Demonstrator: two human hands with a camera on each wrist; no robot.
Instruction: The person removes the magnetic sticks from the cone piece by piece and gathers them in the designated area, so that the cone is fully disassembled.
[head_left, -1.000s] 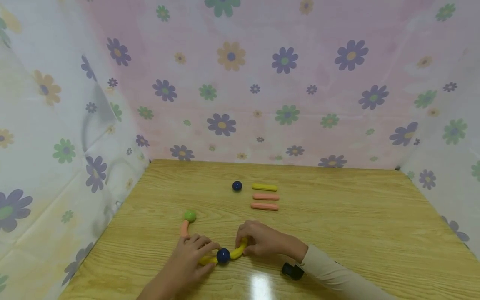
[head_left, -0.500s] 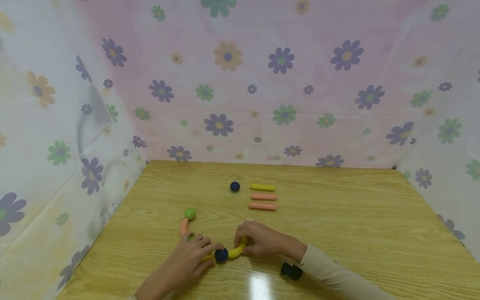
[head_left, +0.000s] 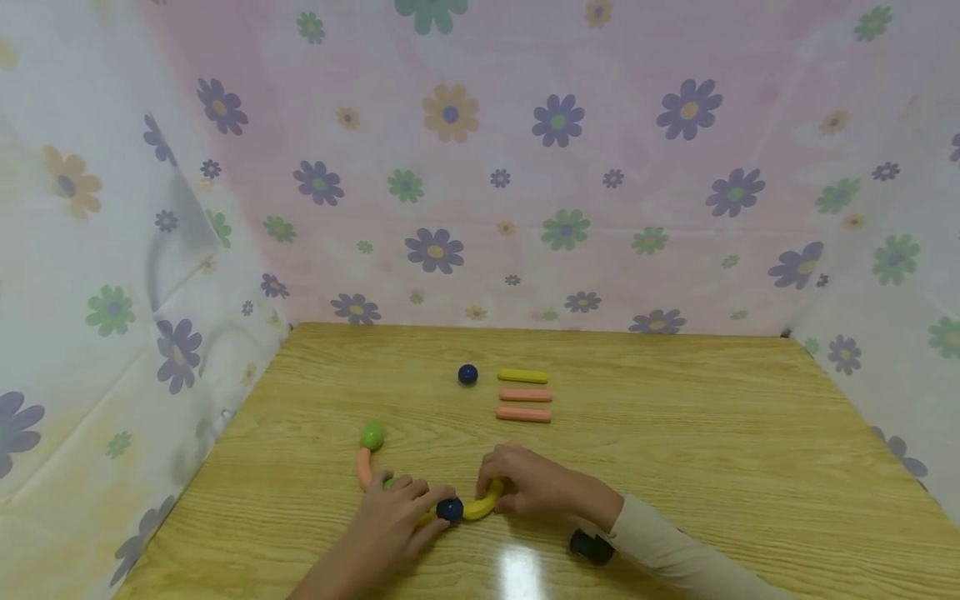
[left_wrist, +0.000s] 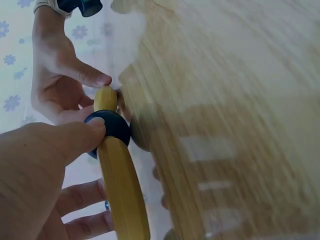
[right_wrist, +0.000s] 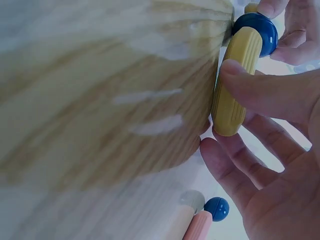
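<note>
In the head view my left hand (head_left: pixel 397 517) pinches a dark blue ball (head_left: pixel 450 510) between thumb and fingers. The left wrist view shows a yellow stick on each side of this blue ball (left_wrist: pixel 117 125). My right hand (head_left: pixel 528 487) grips the curved yellow stick (head_left: pixel 480 507) on the ball's right, its thumb on the ridged side of the yellow stick (right_wrist: pixel 237 85) in the right wrist view. Beyond my left fingers, a curved pink stick (head_left: pixel 364 468) leads up to a green ball (head_left: pixel 372 437). A second green ball (head_left: pixel 388 482) is mostly hidden by that hand.
Farther back on the wooden table (head_left: pixel 675 417) lie a loose blue ball (head_left: pixel 468 374), a straight yellow stick (head_left: pixel 522 377) and two straight pink sticks, the nearer pink stick (head_left: pixel 523 414) below the other. A black device (head_left: pixel 592 547) shows under my right wrist. Flowered cloth (head_left: pixel 510 200) encloses the table.
Both hands, with the blue ball and curved yellow stick, have shifted slightly right. The far green ball and curved pink stick have swung slightly left and nearer. Both grips stay the same.
</note>
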